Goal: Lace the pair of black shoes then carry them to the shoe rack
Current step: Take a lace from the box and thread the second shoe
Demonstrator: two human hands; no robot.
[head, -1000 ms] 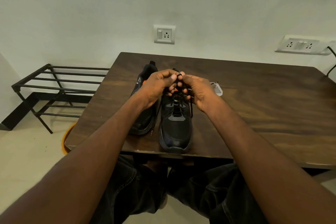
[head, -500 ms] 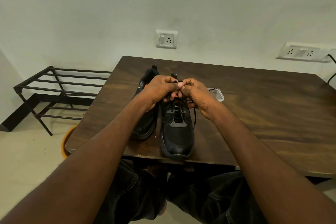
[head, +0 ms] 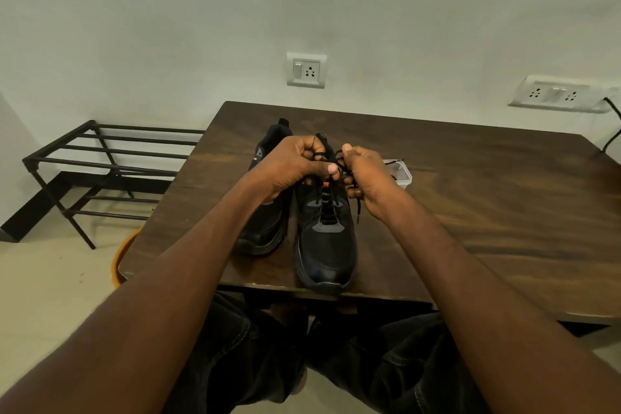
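No readable branding. Both shoes sit on the table [head: 470, 195]; left hand [head: 290, 163] and right hand [head: 364, 175] pinch the right shoe's [head: 324, 245] lace [head: 339, 161], now pulled slightly apart versus before.

Both forearms reach forward, bare, converging at the middle. The left hand [head: 291, 163] sits knuckles up with fingers curled in a pinch, and the right hand [head: 364, 171] mirrors it just beside, thumb raised, fingers curled tight.
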